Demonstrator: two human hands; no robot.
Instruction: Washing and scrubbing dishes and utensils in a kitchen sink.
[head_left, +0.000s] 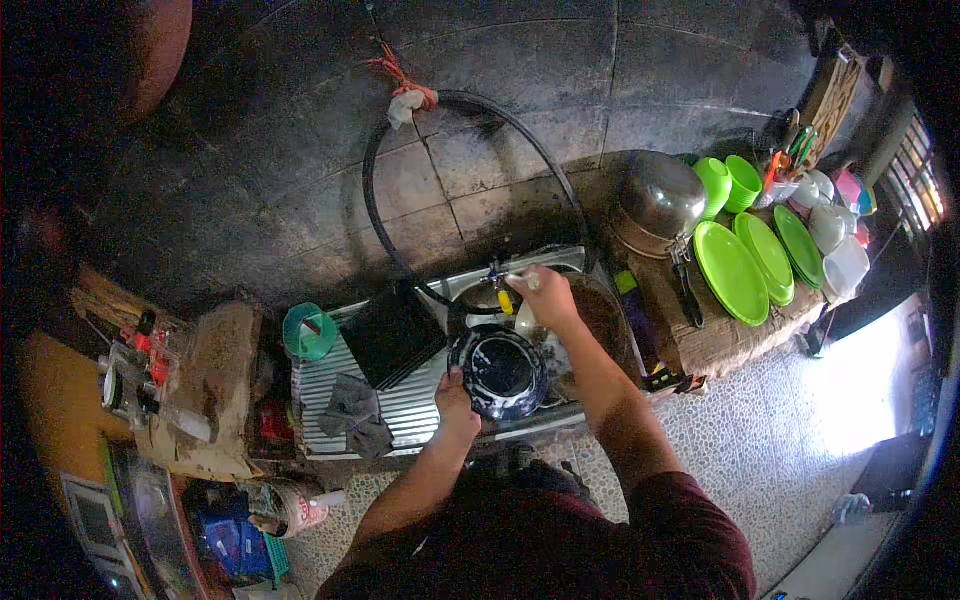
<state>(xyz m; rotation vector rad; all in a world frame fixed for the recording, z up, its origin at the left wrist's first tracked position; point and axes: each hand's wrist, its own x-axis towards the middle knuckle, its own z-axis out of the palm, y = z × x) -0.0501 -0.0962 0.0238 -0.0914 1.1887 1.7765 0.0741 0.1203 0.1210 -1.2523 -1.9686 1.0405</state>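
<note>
My left hand (457, 406) grips the near left rim of a dark round plate (504, 371), wet with whitish streaks that look like suds, over the metal sink. My right hand (547, 294) is raised beside the tap (493, 277), which has a yellow handle or fitting (505, 302). A pale thing shows at its fingers; whether it is held firmly is hard to tell. A black hose (373, 180) loops from the wall down to the sink. Behind my right hand the basin (604, 315) holds dishes partly hidden by my arm.
On the ribbed drainboard (412, 405) lie black trays (394, 334), a grey cloth (352, 409) and a teal bowl (309, 331). Green plates (731, 274), green cups (742, 184) and a large metal pot (664, 195) stand on the right counter. A cluttered ledge (225, 375) borders the left.
</note>
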